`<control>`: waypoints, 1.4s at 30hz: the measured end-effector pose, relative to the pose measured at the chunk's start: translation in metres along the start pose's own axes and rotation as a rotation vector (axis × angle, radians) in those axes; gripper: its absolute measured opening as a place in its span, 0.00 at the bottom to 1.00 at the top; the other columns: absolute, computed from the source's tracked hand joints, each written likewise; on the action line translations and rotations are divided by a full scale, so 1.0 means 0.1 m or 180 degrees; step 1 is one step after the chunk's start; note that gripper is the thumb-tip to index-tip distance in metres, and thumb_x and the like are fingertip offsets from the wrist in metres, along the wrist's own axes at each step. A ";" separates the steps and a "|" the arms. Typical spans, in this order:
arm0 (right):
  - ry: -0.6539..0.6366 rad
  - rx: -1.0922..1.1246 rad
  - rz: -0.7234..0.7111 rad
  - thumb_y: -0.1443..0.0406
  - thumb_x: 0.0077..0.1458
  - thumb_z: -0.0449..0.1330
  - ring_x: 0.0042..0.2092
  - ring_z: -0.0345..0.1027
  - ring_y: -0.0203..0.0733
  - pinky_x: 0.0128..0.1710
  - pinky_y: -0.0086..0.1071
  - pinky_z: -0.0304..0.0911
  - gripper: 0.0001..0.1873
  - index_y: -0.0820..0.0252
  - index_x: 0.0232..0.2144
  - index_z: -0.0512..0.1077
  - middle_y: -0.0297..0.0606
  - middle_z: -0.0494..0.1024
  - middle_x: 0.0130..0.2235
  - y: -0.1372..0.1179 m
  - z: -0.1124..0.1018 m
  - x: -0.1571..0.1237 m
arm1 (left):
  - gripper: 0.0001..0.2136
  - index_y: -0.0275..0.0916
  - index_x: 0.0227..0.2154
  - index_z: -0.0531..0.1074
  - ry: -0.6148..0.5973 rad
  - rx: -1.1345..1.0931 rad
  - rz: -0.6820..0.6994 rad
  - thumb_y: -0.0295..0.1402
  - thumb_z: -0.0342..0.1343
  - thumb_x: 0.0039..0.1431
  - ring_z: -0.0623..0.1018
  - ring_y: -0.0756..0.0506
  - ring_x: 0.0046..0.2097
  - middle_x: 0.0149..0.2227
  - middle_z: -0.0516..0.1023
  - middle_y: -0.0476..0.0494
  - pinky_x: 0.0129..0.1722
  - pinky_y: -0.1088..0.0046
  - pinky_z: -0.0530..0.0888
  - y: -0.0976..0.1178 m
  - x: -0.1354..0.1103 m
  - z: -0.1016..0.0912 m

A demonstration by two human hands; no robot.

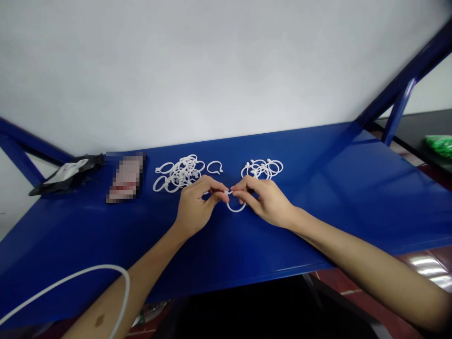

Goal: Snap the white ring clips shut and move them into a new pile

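Observation:
Between my two hands is a white plastic ring, its lower curve hanging below my fingers. My left hand pinches one end of it between thumb and forefinger. Opposite, my right hand pinches the other end, and the fingertips nearly meet. The ends themselves are mostly covered by my fingers. Just beyond my left hand lies a heap of white rings, with a single open ring beside it. A smaller group of white rings rests behind my right hand.
On the left of the blue table are a pixelated flat object and a black plastic package with a white label. A white cable loops across the lower left, over my forearm. Blue metal braces flank the table.

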State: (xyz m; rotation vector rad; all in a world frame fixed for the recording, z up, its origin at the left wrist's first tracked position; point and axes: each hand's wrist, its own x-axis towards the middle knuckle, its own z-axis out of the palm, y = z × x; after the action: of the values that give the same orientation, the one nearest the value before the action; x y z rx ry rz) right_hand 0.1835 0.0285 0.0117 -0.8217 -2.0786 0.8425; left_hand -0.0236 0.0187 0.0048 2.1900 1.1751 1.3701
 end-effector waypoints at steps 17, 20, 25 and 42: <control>-0.0186 -0.0426 -0.0272 0.64 0.69 0.51 0.35 0.73 0.36 0.35 0.30 0.65 0.09 0.61 0.39 0.70 0.39 0.79 0.36 0.04 0.01 -0.01 | 0.08 0.40 0.29 0.73 -0.0236 0.0269 0.0338 0.35 0.59 0.65 0.74 0.49 0.33 0.28 0.77 0.51 0.35 0.73 0.71 -0.02 0.00 -0.03; -0.0325 -0.0611 -0.0426 0.64 0.70 0.49 0.37 0.73 0.38 0.36 0.31 0.65 0.11 0.62 0.40 0.70 0.41 0.79 0.37 0.04 0.03 -0.04 | 0.08 0.41 0.30 0.73 -0.0314 0.0379 0.0129 0.37 0.60 0.64 0.74 0.48 0.34 0.29 0.77 0.51 0.37 0.71 0.72 0.00 0.00 -0.04; -0.0249 -0.1051 -0.0363 0.63 0.71 0.49 0.39 0.73 0.40 0.37 0.31 0.64 0.13 0.61 0.43 0.71 0.41 0.80 0.39 0.08 0.02 -0.01 | 0.09 0.41 0.35 0.75 -0.0442 0.0835 -0.0055 0.42 0.60 0.63 0.75 0.44 0.39 0.33 0.79 0.47 0.42 0.65 0.73 -0.13 0.04 -0.06; 0.0695 -0.2692 0.0047 0.64 0.67 0.54 0.45 0.65 0.52 0.42 0.44 0.68 0.15 0.62 0.51 0.75 0.49 0.79 0.44 0.26 -0.35 0.13 | 0.10 0.41 0.46 0.74 -0.0785 0.1675 0.0232 0.27 0.53 0.66 0.72 0.39 0.46 0.38 0.81 0.43 0.50 0.55 0.67 -0.23 0.06 0.07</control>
State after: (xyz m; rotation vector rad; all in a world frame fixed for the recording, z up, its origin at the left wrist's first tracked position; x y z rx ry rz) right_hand 0.2116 0.0636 0.0149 -1.2859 -2.2100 -0.1747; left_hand -0.0274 0.0385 -0.0088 2.6811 1.4954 0.8385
